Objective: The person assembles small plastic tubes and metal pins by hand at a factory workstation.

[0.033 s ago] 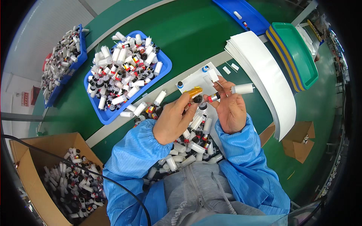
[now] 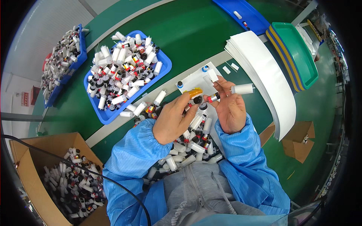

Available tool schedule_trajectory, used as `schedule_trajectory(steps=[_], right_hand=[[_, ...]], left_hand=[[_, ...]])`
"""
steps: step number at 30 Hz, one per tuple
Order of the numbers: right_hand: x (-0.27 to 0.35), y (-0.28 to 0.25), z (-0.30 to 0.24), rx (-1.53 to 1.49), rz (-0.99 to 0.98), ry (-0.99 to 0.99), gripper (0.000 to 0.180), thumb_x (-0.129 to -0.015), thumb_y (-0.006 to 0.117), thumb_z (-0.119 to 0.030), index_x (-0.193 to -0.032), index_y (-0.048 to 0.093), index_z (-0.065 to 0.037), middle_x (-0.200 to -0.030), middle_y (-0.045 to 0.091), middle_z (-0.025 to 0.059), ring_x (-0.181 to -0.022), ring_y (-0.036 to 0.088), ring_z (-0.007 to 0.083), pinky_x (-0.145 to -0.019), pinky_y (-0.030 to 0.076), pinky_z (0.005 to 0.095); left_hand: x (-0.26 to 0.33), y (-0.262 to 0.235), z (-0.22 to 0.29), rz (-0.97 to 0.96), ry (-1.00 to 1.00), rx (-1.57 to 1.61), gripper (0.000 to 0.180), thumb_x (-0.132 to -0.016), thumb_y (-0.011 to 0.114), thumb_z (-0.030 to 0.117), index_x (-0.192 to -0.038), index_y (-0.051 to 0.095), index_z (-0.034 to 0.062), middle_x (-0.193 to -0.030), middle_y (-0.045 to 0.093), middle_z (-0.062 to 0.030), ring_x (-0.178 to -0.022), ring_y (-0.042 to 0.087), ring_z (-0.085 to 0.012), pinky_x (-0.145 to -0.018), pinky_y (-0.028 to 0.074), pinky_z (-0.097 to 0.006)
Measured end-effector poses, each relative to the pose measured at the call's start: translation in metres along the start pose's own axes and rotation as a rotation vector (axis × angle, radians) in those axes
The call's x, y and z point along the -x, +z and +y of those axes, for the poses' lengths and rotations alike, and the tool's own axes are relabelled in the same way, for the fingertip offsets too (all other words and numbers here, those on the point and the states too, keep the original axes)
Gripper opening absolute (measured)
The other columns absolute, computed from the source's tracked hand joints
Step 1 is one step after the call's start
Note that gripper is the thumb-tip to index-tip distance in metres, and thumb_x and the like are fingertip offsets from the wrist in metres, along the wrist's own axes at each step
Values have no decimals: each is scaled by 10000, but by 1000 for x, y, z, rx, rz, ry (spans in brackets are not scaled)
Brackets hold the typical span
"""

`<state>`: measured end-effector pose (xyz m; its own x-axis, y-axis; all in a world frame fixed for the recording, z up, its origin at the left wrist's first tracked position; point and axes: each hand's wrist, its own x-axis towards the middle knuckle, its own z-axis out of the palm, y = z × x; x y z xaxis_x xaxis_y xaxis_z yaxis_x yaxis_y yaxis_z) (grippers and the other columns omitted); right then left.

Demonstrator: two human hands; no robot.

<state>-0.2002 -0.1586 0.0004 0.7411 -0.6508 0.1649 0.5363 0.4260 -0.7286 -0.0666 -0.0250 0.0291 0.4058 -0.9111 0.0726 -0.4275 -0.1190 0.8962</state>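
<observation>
My right hand (image 2: 230,107) is closed round a white cylinder part (image 2: 242,89), its white end sticking out to the right. A red, black and silver banded piece (image 2: 213,97) pokes out on the left side of its fingers. My left hand (image 2: 174,116) pinches a black round cap (image 2: 197,99) close to that banded piece; I cannot tell whether the two are joined. An orange-yellow cover (image 2: 194,92) sits at my left index fingertip. Beneath both hands lies a pile of similar white cylinder parts (image 2: 197,147) with black caps and red bands.
A blue tray (image 2: 164,64) heaped with such parts stands ahead-left, another blue tray (image 2: 82,52) beyond it. Lower left is a filled cardboard box (image 2: 28,165). Two small blue-labelled bottles (image 2: 180,84) stand on a white board. White sheets (image 2: 264,71) and stacked green trays (image 2: 301,56) lie right.
</observation>
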Motion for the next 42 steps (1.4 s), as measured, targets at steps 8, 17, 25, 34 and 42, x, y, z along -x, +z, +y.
schedule_trajectory(steps=[8,17,25,34,42], right_hand=[[2,4,-1,60,24,39,337,-1011,439,-304,-1220,521,-54,-1386,391,147,-1243,440,224,-908,497,449],[1,0,-1,552,-14,-34,346,-969,526,-131,-1295,492,-21,-1391,394,139,-1238,461,250,-940,475,370],[8,7,-10,1447,-11,-238,515,-790,678,-35,-1275,507,-61,-1395,385,168,-1299,374,374,-1053,356,440],[22,28,-2,1871,-636,-195,400,-675,676,41,-1043,639,-113,-1443,385,141,-1413,240,366,-1110,174,616],[15,28,-16,1661,-574,-200,367,-644,751,-18,-973,594,-55,-1373,436,172,-1383,290,387,-1101,183,622]], left_hand=[[0,2,0,15,2,393,293,-931,582,59,-1196,481,-11,-998,627,-94,-788,590,-99,-601,478,-246],[-1,-11,-6,67,-132,441,324,-976,523,82,-1293,470,41,-1084,622,-38,-856,558,-42,-597,451,-184],[-6,-48,11,389,-6,313,254,-962,560,95,-1198,515,12,-1065,623,-49,-830,563,-67,-594,460,-211],[13,-61,8,61,168,-855,392,-752,698,48,-1132,607,76,-1210,590,-121,-1043,576,-325,-852,409,-446],[8,-51,-2,-456,119,-479,286,-771,672,25,-1039,571,27,-994,601,-120,-976,569,-337,-868,402,-430]])
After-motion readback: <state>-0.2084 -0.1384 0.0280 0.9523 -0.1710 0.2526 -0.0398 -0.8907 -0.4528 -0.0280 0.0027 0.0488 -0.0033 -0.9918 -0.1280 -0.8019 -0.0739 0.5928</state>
